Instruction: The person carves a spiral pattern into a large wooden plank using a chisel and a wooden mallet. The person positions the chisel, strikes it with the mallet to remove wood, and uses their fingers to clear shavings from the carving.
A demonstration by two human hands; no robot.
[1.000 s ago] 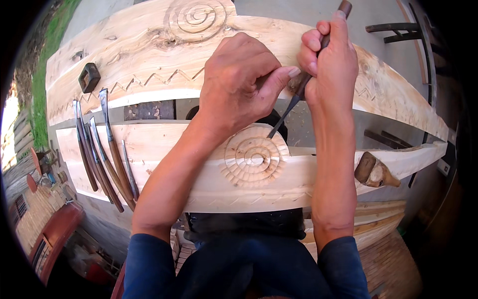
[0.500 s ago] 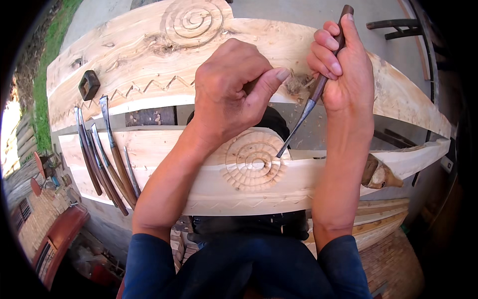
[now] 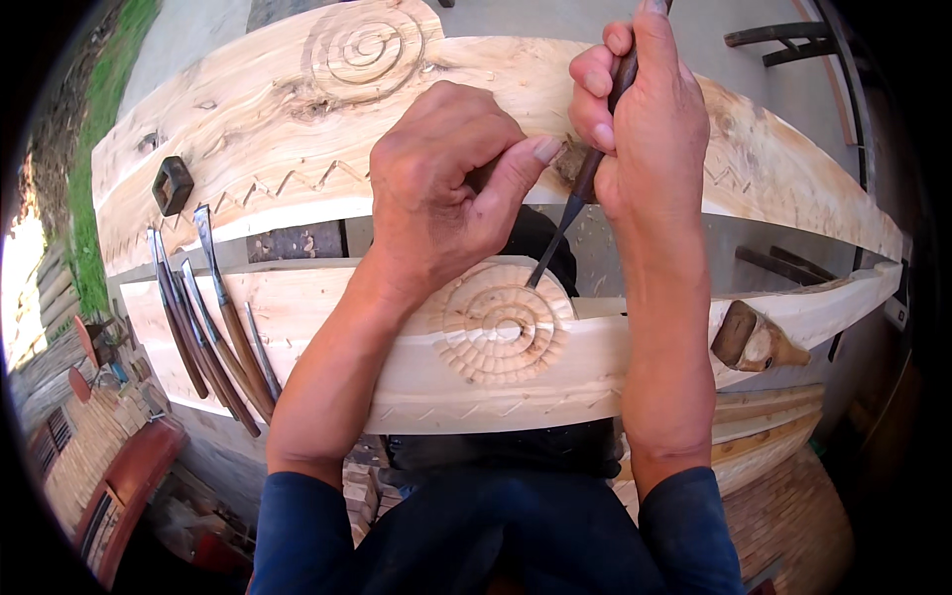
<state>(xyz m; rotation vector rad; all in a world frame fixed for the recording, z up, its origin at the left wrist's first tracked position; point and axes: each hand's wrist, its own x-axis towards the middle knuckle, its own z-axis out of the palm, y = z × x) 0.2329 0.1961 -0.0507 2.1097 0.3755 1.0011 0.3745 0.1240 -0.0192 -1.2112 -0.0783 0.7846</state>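
My right hand (image 3: pixel 654 134) grips a carving chisel (image 3: pixel 585 178) by its dark wooden handle, thumb high on the handle. The chisel slants down to the left, and its steel tip meets the upper right part of a round ringed carving (image 3: pixel 496 342) on the near plank (image 3: pixel 426 397). My left hand (image 3: pixel 446 174) is closed in a fist left of the chisel, its thumb pointing right. The curled fingers hide whatever it may hold. Behind both hands lies a wider pale plank (image 3: pixel 555 84) with a spiral (image 3: pixel 367 48) and a zigzag line cut in it.
Several chisels (image 3: pixel 223 337) lie side by side on the near plank's left end. A dark hollow block (image 3: pixel 174 185) sits on the far plank. A wooden mallet-like piece (image 3: pixel 759 342) rests at the near plank's right. A dark gap separates the planks.
My right hand and the chisel have shifted left and slightly up, bringing the tip from the carving's right edge to its upper right. My left fist has moved slightly left.
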